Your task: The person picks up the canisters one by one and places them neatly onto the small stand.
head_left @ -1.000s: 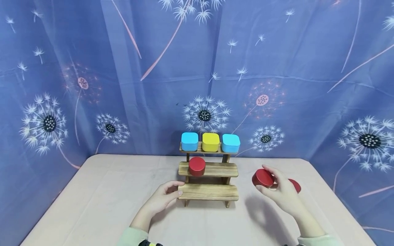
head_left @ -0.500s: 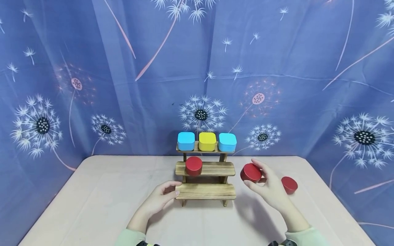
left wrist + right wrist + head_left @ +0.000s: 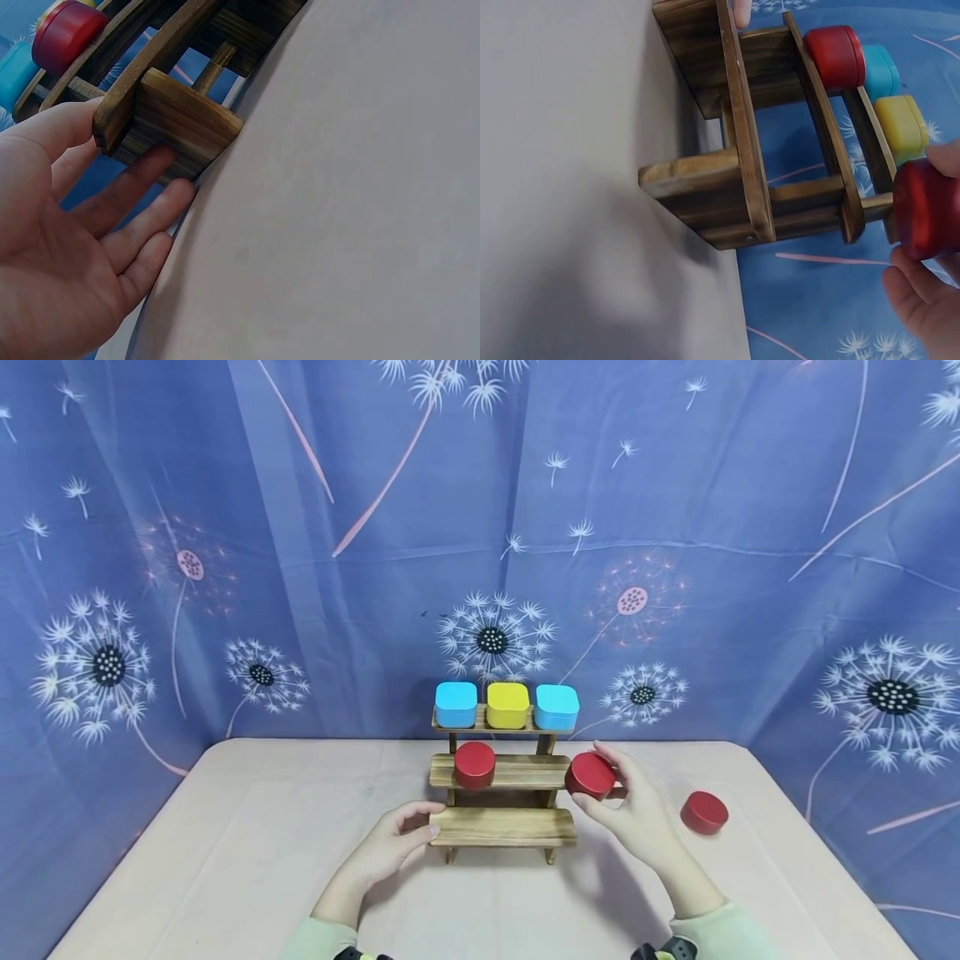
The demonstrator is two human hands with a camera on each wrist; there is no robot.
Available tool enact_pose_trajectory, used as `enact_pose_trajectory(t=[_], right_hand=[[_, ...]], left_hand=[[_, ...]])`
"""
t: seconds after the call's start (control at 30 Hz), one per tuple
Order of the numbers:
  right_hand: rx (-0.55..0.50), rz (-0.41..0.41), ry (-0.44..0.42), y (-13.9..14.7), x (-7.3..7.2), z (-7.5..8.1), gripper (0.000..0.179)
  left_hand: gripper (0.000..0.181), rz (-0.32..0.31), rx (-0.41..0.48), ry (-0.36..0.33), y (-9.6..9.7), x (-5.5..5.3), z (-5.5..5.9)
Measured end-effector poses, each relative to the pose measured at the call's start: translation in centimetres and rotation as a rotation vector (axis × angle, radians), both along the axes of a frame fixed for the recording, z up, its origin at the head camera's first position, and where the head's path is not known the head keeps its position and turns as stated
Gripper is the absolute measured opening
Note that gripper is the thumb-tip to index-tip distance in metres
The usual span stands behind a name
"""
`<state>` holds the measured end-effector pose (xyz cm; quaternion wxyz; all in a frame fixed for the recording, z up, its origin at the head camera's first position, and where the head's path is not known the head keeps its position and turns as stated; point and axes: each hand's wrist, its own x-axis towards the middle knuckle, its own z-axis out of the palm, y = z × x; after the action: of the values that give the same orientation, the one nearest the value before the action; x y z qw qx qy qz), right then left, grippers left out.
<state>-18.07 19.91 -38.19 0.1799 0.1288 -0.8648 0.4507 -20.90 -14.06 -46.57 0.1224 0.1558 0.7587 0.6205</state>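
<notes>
A three-tier wooden stand (image 3: 502,828) stands on the table. My left hand (image 3: 385,847) holds the left end of its lowest shelf, thumb at the front; in the left wrist view the other fingers (image 3: 142,232) spread beside the stand's leg. My right hand (image 3: 636,814) grips a round red tin (image 3: 590,776) by its sides, at the right end of the middle shelf. Whether that tin touches the shelf, I cannot tell. Another round red tin (image 3: 475,766) sits on the middle shelf's left part. A third red tin (image 3: 704,812) lies on the table, right of my right hand.
Along the top shelf stand a light-blue box (image 3: 456,705), a yellow box (image 3: 507,706) and a second light-blue box (image 3: 557,707). A pale cloth covers the table (image 3: 247,843). Behind and at the sides hangs a blue dandelion-print curtain (image 3: 375,610).
My right hand has carried the red tin leftward from beside the third tin to the middle shelf's right end. My left hand stays at the lowest shelf. The head view has shifted slightly.
</notes>
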Motion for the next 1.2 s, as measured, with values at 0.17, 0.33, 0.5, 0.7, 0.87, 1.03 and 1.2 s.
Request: enact_pose_trajectory(t=[0.17, 0.33, 0.5, 0.7, 0.87, 1.03, 1.2], right_hand=[[-0.041, -0.005, 0.001, -0.7, -0.3, -0.2, 0.073], [-0.058, 0.001, 0.034, -1.1, -0.6, -0.4, 0.075], [-0.057, 0.004, 0.054, -1.5, -0.7, -0.4, 0.073], [-0.086, 0.016, 0.064, -2.2, -0.8, 0.0, 0.069], [-0.114, 0.038, 0.048, -2.5, -0.9, 0.1, 0.067], [-0.131, 0.04, 0.028, -2.7, -1.2, -0.1, 0.062], [-0.153, 0.026, -0.016, -3.3, -1.5, -0.2, 0.062]], left_hand=[[0.04, 0.008, -0.008, 0.001, 0.0, 0.0, 0.0], [0.04, 0.002, -0.004, 0.011, 0.1, 0.0, 0.0], [0.04, 0.004, -0.003, 0.012, 0.1, 0.0, 0.0], [0.041, 0.006, -0.011, 0.012, 0.0, 0.1, 0.2], [0.041, 0.004, -0.018, 0.006, -0.1, 0.1, 0.4], [0.041, -0.009, -0.008, 0.021, -0.1, 0.1, 0.5], [0.041, -0.011, -0.002, 0.025, -0.1, 0.1, 0.2]])
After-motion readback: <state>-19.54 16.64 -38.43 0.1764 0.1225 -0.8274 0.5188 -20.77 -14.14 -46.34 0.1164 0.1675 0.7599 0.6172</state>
